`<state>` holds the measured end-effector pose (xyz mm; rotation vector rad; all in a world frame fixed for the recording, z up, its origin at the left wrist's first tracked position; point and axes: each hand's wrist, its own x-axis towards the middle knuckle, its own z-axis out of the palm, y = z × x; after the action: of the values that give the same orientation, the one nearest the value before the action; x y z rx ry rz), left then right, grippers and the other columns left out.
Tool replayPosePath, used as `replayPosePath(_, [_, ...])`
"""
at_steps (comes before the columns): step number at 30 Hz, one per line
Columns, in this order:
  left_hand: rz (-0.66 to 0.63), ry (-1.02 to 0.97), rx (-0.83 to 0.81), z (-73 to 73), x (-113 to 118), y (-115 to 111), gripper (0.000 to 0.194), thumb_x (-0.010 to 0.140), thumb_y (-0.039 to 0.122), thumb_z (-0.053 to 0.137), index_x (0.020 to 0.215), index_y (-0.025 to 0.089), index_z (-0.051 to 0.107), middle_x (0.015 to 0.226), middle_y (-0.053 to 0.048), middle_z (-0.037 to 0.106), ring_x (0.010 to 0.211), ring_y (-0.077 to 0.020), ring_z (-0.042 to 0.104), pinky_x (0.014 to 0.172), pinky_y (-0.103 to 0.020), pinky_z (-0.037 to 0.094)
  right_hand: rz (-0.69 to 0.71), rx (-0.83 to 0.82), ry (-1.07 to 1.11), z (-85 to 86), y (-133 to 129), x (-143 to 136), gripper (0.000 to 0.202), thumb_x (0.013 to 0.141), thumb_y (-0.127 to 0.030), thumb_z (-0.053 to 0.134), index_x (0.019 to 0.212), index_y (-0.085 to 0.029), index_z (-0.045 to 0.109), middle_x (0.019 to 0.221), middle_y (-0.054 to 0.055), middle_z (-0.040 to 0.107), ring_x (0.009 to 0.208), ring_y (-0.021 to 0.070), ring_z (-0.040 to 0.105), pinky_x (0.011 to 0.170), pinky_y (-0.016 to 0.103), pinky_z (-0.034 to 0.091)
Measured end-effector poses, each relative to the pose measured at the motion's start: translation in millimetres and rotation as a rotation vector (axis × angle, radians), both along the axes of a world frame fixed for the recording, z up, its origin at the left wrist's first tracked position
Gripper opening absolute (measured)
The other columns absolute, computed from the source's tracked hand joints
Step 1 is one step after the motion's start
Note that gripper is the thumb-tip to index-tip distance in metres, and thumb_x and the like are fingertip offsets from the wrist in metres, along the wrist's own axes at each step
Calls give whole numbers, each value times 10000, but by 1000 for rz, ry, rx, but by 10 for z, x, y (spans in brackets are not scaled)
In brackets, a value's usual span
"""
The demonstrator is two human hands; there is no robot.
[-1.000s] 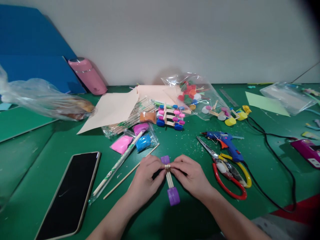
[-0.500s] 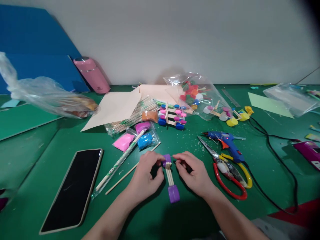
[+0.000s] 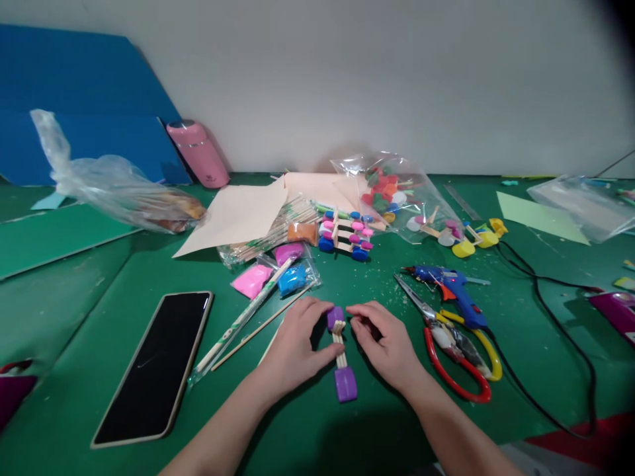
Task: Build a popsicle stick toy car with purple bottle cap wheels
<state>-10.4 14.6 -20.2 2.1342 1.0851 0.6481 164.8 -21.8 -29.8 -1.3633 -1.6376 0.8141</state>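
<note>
Now setting the thumb of the left hand (image 3: pixel 296 345) over the purple-ended stick frame (image 3: pixel 342 360) between both hands, pinching or merely touching, impossible to tell; holding the right hand (image 3: pixel 387 340) apart, loosely parted, seemingly leaving steadying to the left.

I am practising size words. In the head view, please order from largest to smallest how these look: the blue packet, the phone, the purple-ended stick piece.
1. Phone
2. Purple-ended stick piece
3. Blue packet
Being farther from the camera, the packet may look smaller.
</note>
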Motion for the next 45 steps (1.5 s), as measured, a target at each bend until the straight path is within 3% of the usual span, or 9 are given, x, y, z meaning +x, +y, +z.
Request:
replayPosePath(9, [41,-83,44,22,23,-27,407,670,197,649,1057,159,531,1026,-89,497,998,-224,482,866,-372,416,31,15,28,89,-26,-32,178,831,-159,486,967,-181,598,843,36,555,675,117,514,577,222,419])
replayPosePath(14, [62,-225,67,77,33,-28,222,739,156,575,960,152,599,852,-60,543,810,-173,545,716,-309,463,32,65,36,155,-25,-62,166,800,-163,542,951,-174,612,835,42,563,693,123,521,573,219,424])
replayPosePath(20, [23,-213,16,74,45,-1,124,784,183,549,865,175,642,724,-37,580,701,-157,551,628,-281,448,37,103,28,134,-1,-102,144,803,-160,547,920,-185,629,808,40,579,741,139,551,628,237,449])
replayPosePath(33, [-12,-219,-42,86,37,12,143,813,192,528,838,200,669,668,-32,616,664,-160,526,623,-282,417,40,119,32,97,27,-106,157,807,-132,540,896,-185,657,771,45,592,718,144,569,623,244,459])
replayPosePath(45, [-32,-206,22,53,43,26,129,811,182,521,782,187,647,633,-30,617,637,-161,512,595,-277,396,47,159,30,48,30,-111,180,799,-110,546,900,-215,652,737,24,597,686,131,569,592,231,463])
